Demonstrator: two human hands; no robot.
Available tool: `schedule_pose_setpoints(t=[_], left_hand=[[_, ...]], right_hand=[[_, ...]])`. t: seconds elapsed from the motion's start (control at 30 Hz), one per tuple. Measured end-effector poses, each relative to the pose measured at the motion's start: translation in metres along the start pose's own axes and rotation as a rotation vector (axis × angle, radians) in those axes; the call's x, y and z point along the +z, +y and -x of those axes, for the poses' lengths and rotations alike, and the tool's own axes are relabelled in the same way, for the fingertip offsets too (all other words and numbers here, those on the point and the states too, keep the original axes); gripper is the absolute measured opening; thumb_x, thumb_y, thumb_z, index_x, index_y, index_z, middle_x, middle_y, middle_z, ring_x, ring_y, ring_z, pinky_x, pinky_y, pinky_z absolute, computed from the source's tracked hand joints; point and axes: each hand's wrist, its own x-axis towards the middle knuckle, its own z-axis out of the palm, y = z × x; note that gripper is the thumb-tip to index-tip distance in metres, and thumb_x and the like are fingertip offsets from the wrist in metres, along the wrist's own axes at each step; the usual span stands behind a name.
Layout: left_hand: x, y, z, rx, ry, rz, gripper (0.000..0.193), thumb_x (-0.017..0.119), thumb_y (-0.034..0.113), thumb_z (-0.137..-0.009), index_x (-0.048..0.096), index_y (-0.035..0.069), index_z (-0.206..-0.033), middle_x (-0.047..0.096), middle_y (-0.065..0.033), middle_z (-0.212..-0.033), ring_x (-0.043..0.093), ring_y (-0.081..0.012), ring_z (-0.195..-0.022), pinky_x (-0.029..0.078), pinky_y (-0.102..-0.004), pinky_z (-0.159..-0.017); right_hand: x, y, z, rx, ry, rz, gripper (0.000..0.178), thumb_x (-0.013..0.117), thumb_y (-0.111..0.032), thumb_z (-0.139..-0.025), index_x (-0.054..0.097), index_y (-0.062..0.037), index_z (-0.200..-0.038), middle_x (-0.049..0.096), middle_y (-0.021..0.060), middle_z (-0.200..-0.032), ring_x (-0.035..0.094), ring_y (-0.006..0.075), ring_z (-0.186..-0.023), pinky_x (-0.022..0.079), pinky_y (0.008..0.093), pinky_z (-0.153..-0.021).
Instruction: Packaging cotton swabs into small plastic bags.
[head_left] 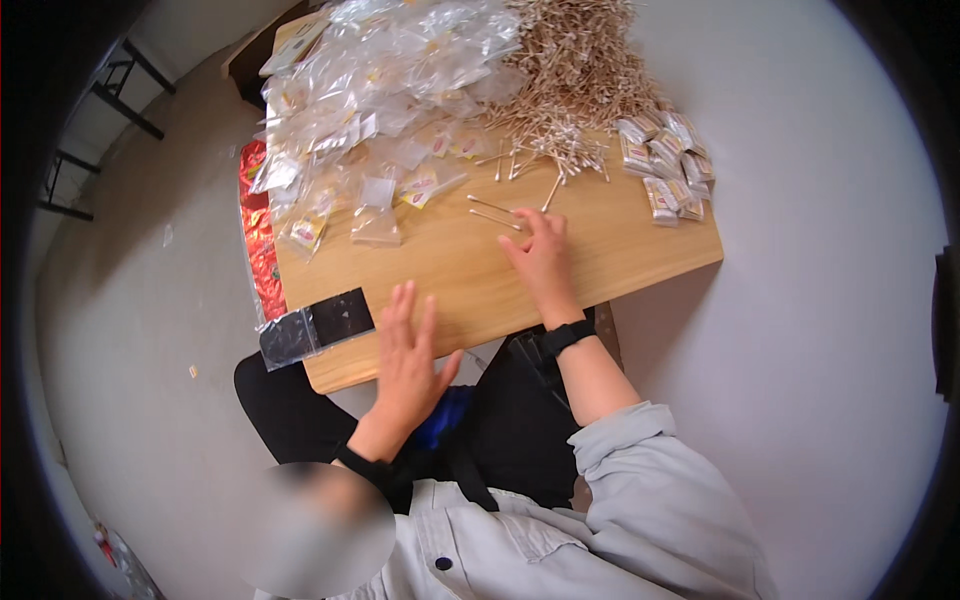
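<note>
My left hand point(405, 350) rests near the front edge of the wooden table, fingers stretched out with nothing in them. Farther right, my right hand point(545, 260) reaches over the tabletop, its thumb and index finger curved and apart. Two loose cotton swabs point(493, 216) lie just left of its fingertips; the index finger is at the end of one, and I cannot tell if it touches. Another swab point(552, 193) points toward the hand from a small cluster of cotton swabs point(568, 148). Behind that rises a large heap of cotton swabs point(580, 60).
Clear plastic bags point(390, 80) are piled at the back left of the table point(440, 265). Small filled packs point(665, 160) sit at the right edge. A black flat pouch point(315, 325) lies at the front left corner, and red wrapping point(260, 235) hangs along the left side.
</note>
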Motion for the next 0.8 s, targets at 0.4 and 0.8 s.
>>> schedule_pose_setpoints(t=[0.4,0.8], left_hand=[[0.057,0.024,-0.067,0.018,-0.101,-0.255,0.078,0.055,0.046,-0.091,0.031,-0.003,-0.147,0.024,-0.0180,-0.157,0.016,-0.0322,-0.148,0.008,-0.0500,-0.119],[0.056,0.023,-0.070,0.001,-0.155,-0.219,0.074,0.055,0.037,-0.088,0.032,-0.002,-0.147,0.022,-0.0172,-0.158,0.016,-0.0322,-0.149,0.008,-0.0513,-0.119]], right_hand=[[0.007,-0.001,-0.028,0.007,0.035,-0.040,0.026,0.072,-0.011,-0.081,0.065,-0.0086,-0.107,0.055,0.0076,-0.091,0.061,0.0177,-0.069,0.052,0.0321,-0.067],[0.048,-0.011,-0.104,0.162,0.277,0.332,0.058,0.072,-0.043,-0.081,0.054,0.0039,-0.109,0.058,0.0199,-0.107,0.062,0.0360,-0.096,0.053,0.0441,-0.079]])
